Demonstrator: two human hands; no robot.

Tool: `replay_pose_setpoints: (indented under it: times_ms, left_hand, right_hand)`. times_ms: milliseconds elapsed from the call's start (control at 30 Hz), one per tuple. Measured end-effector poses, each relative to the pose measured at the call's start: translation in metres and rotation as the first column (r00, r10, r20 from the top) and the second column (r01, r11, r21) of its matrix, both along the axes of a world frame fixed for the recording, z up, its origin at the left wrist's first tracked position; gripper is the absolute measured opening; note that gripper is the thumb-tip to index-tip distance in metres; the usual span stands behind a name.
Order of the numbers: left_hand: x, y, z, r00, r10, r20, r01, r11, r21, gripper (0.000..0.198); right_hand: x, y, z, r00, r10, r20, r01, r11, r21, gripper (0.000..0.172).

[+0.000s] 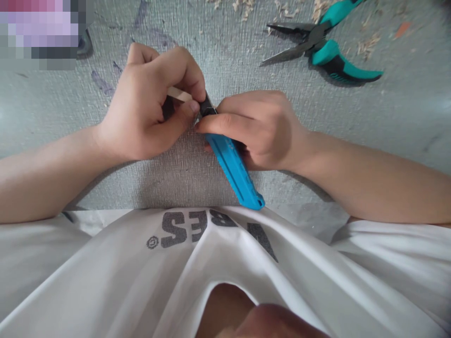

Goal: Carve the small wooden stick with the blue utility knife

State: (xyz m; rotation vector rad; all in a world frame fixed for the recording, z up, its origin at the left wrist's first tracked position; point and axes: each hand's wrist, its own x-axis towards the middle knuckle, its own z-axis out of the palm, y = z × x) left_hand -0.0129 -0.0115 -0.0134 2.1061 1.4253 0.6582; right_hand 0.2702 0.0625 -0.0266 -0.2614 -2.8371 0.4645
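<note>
My left hand (155, 98) is closed, with thumb and index finger pinching a thin pale wooden stick (179, 94). My right hand (260, 129) wraps around a blue utility knife (234, 171), its handle slanting down toward my shirt. The black front end of the knife (207, 106) meets the left fingertips and the stick's end. Fingers hide the blade and the exact point of contact. Both hands are close together just above the grey textured table (165, 183).
Teal-and-black long-nose pliers (315, 40) lie with jaws apart at the upper right. Wood shavings (368, 46) are scattered around them. An orange scrap (402, 30) lies farther right. At the upper left, a dark object (84, 44) is partly hidden by a blurred patch.
</note>
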Motion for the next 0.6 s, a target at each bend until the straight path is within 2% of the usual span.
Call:
replay_pose_setpoints:
  times_ms: [133,267,433,600]
  left_hand:
    - [-0.0015,0.0008,-0.0034,1.000,0.011,0.025,-0.011,1.000,0.008,0.037]
    - [-0.0017,0.0015,-0.0044,1.000,0.010,0.023,-0.010,1.000,-0.010,0.042]
    - [0.0000,0.0011,-0.0034,0.999,0.016,0.030,-0.015,1.000,-0.025,0.041]
    - [-0.0001,0.0013,-0.0027,1.000,0.001,0.012,-0.001,1.000,-0.016,0.044]
  right_hand:
    - [-0.0001,-0.0005,0.0004,0.999,-0.005,0.043,0.004,1.000,0.010,0.044]
    - [-0.0007,-0.0010,0.0004,0.999,-0.014,0.038,0.014,1.000,0.012,0.043]
    - [-0.0005,-0.0002,0.0029,0.979,0.007,0.203,-0.004,1.000,-0.016,0.055]
    - [0.0029,0.0002,0.0008,1.000,0.007,0.024,-0.006,1.000,-0.019,0.050]
